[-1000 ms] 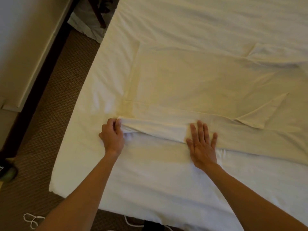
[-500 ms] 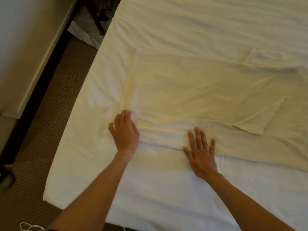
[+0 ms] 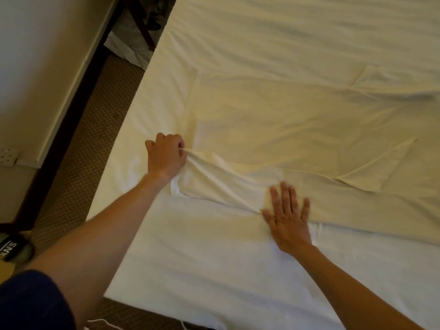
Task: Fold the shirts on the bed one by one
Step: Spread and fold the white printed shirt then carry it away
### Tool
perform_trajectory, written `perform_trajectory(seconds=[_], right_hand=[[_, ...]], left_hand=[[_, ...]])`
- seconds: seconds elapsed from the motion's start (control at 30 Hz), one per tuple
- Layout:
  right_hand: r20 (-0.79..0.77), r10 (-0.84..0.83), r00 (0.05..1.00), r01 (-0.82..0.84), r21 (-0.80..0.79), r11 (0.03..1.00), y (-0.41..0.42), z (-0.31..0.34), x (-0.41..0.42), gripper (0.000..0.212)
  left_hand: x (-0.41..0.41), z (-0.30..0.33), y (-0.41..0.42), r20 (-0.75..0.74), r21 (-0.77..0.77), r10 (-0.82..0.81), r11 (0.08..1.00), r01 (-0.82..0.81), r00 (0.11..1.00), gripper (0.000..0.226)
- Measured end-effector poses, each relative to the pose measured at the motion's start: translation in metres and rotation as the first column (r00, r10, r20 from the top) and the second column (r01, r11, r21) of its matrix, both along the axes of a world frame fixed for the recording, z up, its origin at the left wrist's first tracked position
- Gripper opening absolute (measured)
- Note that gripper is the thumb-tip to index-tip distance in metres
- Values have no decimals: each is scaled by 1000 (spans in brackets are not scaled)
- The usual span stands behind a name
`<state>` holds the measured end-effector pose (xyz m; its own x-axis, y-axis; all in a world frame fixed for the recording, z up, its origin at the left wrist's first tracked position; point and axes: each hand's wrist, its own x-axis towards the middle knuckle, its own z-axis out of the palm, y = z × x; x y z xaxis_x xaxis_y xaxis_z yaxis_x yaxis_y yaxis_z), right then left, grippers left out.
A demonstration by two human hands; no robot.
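Since half a second ago the left hand [image 3: 166,157] has gone from lying flat to a closed pinch, bunching the shirt's [image 3: 297,129] near-left corner into a tight fan of creases. Fingers curled, thin fabric gathered between them. Right hand [image 3: 289,219] stays where it was: flat, fingers spread and straight, palm pressing the folded near edge, gripping nothing.

Shirt: pale cream, thin, soft weave, spread broad and flat across the bed [image 3: 214,258], near long side folded over in a band. One sleeve's pointed triangular flap lies on the body at right; the other sleeve at far right, slightly rumpled. Bed sheet whiter, smooth, faint ripples.

Beside the bed: brown carpet [image 3: 95,129] with a small diamond texture, a dark shoe [image 3: 14,251] with white lettering, a white cord [image 3: 104,321] at the foot.
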<state>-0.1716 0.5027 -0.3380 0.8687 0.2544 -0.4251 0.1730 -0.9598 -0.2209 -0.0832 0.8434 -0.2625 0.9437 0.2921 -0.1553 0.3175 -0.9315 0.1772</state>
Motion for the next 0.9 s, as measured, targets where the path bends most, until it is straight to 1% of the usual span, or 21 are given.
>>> perform_trajectory(seconds=[0.03, 0.07, 0.1, 0.13, 0.17, 0.2, 0.23, 0.27, 0.3, 0.33, 0.37, 0.4, 0.43, 0.5, 0.57, 0.63, 0.7, 0.73, 0.8, 0.83, 0.9], right_hand=[[4, 0, 1000, 0, 6, 1000, 0, 0, 0, 65], [6, -2, 1000, 2, 13, 1000, 0, 0, 0, 66], [11, -4, 1000, 4, 22, 1000, 0, 0, 0, 66], [17, -6, 1000, 6, 31, 1000, -1, 0, 0, 64], [20, -6, 1000, 5, 40, 999, -2, -1, 0, 64], [23, 3, 1000, -4, 52, 999, -3, -2, 0, 64], [28, 22, 999, -24, 62, 998, -6, -2, 0, 65], [40, 49, 998, -52, 67, 996, -10, -2, 0, 65], [55, 74, 996, -78, 64, 995, -16, -2, -1, 65], [70, 90, 994, -94, 60, 994, -24, -2, -3, 66], [77, 90, 993, -94, 58, 994, -34, -1, -5, 65], [80, 76, 994, -81, 59, 995, -44, 0, -6, 64], [82, 52, 995, -57, 57, 997, -56, 2, -8, 64], [88, -13, 996, 9, 45, 999, -78, 5, -9, 64], [90, -99, 991, 97, 27, 995, -104, 8, -4, 65], [100, -185, 978, 185, 6, 983, -135, 9, 8, 63], [116, -273, 955, 276, -8, 961, -171, 10, 24, 61], [128, -313, 941, 318, -19, 948, -190, 11, 33, 61], [153, -374, 915, 384, -43, 922, -226, 13, 47, 61], [156, -395, 905, 407, -50, 912, -242, 12, 51, 62], [136, -392, 910, 404, -71, 912, -266, 10, 52, 65]], left_hand=[[-13, -7, -16, 32, 76, 42, 996, -44, 999, 24], [-27, -13, -36, 66, 96, 43, 994, -50, 997, 35], [-42, -18, -57, 98, 51, -21, 999, 16, 995, 45], [-56, -24, -77, 107, -8, -156, 988, 157, 982, 52], [-69, -32, -94, 79, -45, -318, 946, 322, 945, 58], [-80, -40, -102, 11, -55, -439, 897, 439, 898, 61], [-88, -46, -101, -69, -38, -466, 885, 465, 882, 61], [-94, -51, -92, -139, -13, -393, 919, 395, 909, 62], [-97, -54, -81, -194, 30, -227, 971, 237, 954, 64], [-99, -54, -68, -224, 73, -22, 997, 40, 974, 66], [-99, -52, -58, -244, 81, 164, 986, -149, 956, 68], [-98, -48, -54, -256, 57, 275, 961, -269, 927, 69], [-96, -44, -57, -218, 40, 284, 959, -282, 934, 68], [-88, -39, -85, -52, 19, 105, 994, -104, 993, 67], [-75, -32, -138, 36, -81, -124, 989, 126, 992, 64], [-61, -30, -201, 109, -172, -340, 919, 354, 934, 54], [-48, -31, -263, 240, -208, -475, 827, 523, 847, 38], [-39, -30, -292, 292, -220, -504, 792, 570, 813, 30], [-19, -28, -341, 302, -266, -520, 759, 594, 799, 23], [-9, -27, -362, 271, -290, -524, 756, 587, 808, 27], [11, -28, -398, 146, -307, -554, 762, 570, 820, 45]])
